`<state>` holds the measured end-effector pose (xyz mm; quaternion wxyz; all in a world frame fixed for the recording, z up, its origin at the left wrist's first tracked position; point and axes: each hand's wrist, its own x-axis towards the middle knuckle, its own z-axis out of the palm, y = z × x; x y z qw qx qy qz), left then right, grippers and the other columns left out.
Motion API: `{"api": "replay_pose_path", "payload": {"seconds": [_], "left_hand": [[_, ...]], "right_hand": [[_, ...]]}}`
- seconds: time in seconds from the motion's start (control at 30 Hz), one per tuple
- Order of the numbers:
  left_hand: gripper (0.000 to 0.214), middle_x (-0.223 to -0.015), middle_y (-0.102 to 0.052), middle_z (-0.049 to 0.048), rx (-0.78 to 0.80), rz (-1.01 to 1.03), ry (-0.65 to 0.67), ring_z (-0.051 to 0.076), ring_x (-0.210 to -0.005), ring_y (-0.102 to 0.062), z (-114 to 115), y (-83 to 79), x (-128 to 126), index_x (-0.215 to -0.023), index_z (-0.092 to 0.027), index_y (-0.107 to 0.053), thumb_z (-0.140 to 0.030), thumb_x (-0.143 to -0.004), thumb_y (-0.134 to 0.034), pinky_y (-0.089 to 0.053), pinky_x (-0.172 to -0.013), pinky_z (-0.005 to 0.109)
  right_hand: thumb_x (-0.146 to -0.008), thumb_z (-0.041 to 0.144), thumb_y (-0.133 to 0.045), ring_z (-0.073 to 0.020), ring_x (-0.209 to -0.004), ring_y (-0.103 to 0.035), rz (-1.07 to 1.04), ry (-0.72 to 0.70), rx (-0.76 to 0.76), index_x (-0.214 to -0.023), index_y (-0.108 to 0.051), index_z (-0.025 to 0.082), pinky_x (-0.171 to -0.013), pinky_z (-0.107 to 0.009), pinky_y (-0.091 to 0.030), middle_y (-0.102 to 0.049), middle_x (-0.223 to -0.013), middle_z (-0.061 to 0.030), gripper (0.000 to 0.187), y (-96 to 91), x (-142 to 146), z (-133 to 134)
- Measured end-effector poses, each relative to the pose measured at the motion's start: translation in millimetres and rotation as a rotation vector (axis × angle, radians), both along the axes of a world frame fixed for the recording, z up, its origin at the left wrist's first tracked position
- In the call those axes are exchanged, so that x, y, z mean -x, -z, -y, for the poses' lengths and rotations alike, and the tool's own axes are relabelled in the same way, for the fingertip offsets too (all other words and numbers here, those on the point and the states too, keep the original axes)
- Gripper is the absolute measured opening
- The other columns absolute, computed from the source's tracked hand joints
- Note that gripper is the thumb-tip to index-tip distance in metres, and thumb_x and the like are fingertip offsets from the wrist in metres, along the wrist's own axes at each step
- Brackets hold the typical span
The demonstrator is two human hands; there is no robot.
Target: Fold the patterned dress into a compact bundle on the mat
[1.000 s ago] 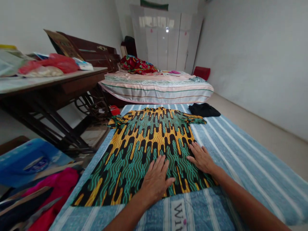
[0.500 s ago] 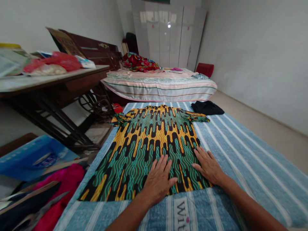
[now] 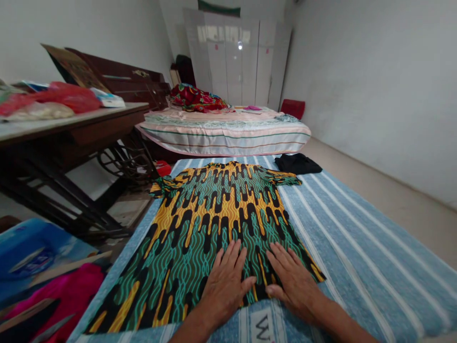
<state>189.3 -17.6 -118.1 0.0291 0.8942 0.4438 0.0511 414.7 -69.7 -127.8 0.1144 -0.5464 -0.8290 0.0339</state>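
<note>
A short-sleeved shirt (image 3: 210,209) patterned in green, yellow and black lies spread out on a blue-and-white striped cloth (image 3: 342,228). Its collar points away from me and its hem is nearest. My left hand (image 3: 226,281) rests flat on the lower middle of the shirt, fingers stretched out. Just to the right, my right hand (image 3: 294,281) lies flat near the hem, fingers extended and thumb pointing toward the left hand. Neither hand holds anything. Beyond the right sleeve sits a folded black garment (image 3: 298,163).
A sewing-machine table (image 3: 117,114) with plastic bags (image 3: 74,97) stands on the left. Below are a blue package (image 3: 39,252) and a pile of clothes (image 3: 67,295). A bed (image 3: 221,136) with a red floral blanket (image 3: 200,97) and a white wardrobe (image 3: 232,66) are farther back.
My right hand has slid left and nearer to me, from the shirt's right side edge toward the left hand. My left hand stays flat on the shirt. The camera view has shifted slightly.
</note>
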Motion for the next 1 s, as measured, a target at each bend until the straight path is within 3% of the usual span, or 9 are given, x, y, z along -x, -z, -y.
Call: {"api": "replay_pose_path", "payload": {"seconds": [0.17,0.37,0.57,0.73,1.0], "left_hand": [[0.063,-0.148,-0.027,0.0091,0.005,-0.002,0.002,0.026,-0.136,-0.022,-2,-0.7,0,-0.139,-0.020,-0.035,-0.057,-0.087,-0.033,-0.021,-0.109,0.048],[0.063,-0.148,-0.026,0.0075,0.021,-0.008,-0.022,0.026,-0.137,-0.022,-3,-4.3,-2,-0.139,-0.022,-0.035,-0.057,-0.087,-0.033,-0.023,-0.108,0.049],[0.062,-0.148,-0.027,0.0082,0.032,-0.012,-0.017,0.027,-0.136,-0.024,-4,-4.1,-2,-0.138,-0.021,-0.037,-0.056,-0.086,-0.035,-0.023,-0.109,0.049],[0.063,-0.149,-0.024,0.0083,0.057,-0.001,-0.010,0.027,-0.137,-0.021,-4,-2.5,-1,-0.139,-0.021,-0.034,-0.056,-0.087,-0.035,-0.023,-0.109,0.050],[0.068,-0.151,-0.017,0.0076,0.183,0.052,-0.029,0.023,-0.139,-0.011,9,-15.7,-1,-0.141,-0.021,-0.028,-0.061,-0.087,-0.029,-0.013,-0.113,0.047]], "right_hand": [[-0.089,0.055,-0.038,-0.0267,-0.136,-0.018,-0.036,0.040,-0.009,-0.140,-0.032,0.015,-0.108,-0.048,-0.024,-0.026,-0.147,-0.0123,0.066,2.4,-1,1],[-0.090,0.051,-0.036,-0.0269,-0.136,-0.017,-0.092,0.145,-0.089,-0.140,-0.031,0.012,-0.107,-0.048,-0.027,-0.026,-0.147,-0.0154,0.064,-2.9,-9,-31],[-0.089,0.060,-0.030,-0.0320,-0.134,-0.023,-0.066,0.351,-0.049,-0.135,-0.039,0.004,-0.105,-0.049,-0.028,-0.030,-0.143,-0.0226,0.073,14.4,-22,-55],[-0.089,0.060,-0.028,-0.0318,-0.134,-0.024,-0.038,0.362,-0.048,-0.134,-0.039,0.003,-0.106,-0.047,-0.027,-0.030,-0.143,-0.0225,0.074,19.9,-24,-53],[-0.088,0.060,-0.025,-0.0316,-0.131,-0.029,-0.025,0.337,-0.150,-0.131,-0.043,0.004,-0.104,-0.047,-0.030,-0.036,-0.140,-0.0225,0.072,39.1,-30,-48]]}}
